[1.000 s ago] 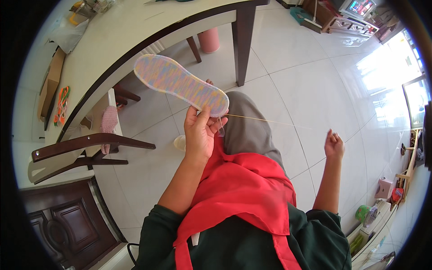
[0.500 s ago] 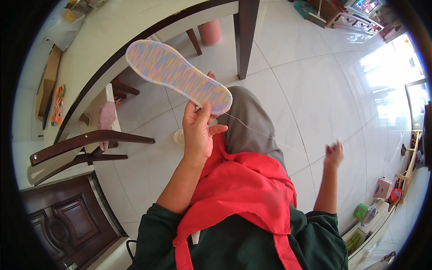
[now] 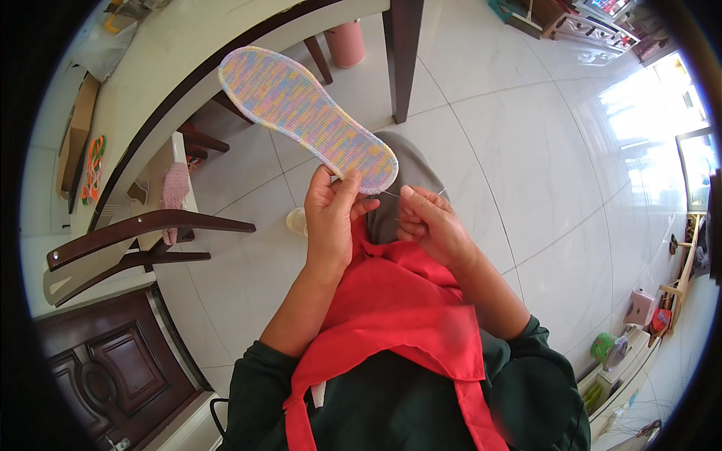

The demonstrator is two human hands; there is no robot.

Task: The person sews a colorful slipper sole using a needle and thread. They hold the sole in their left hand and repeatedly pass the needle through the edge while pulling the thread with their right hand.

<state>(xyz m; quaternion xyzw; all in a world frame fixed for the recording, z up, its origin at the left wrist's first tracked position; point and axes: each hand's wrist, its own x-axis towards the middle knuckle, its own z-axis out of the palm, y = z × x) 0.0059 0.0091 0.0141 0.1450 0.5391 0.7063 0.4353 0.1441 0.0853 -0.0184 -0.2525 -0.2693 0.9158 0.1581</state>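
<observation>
A knitted shoe insole (image 3: 304,113), streaked in pink, yellow and lilac with a pale edging, slants up and left over my lap. My left hand (image 3: 335,214) grips its narrower lower end, thumb on top. Just right of that end, my right hand (image 3: 432,222) is closed in a pinch on a thin pale thread (image 3: 390,195) that runs to the insole's rim. Whether a needle is also between those fingertips is too small to make out.
A pale table (image 3: 188,45) with a dark edge curves across the upper left, its dark leg (image 3: 401,68) beyond my knee. To the left stands a dark wooden chair (image 3: 150,229) with a pink knitted piece (image 3: 175,192) nearby. A pink bin (image 3: 345,46) is under the table.
My right hand has come in from far out on the right to the insole's lower end and now pinches the thread. The insole has shifted slightly up and right in my left hand.
</observation>
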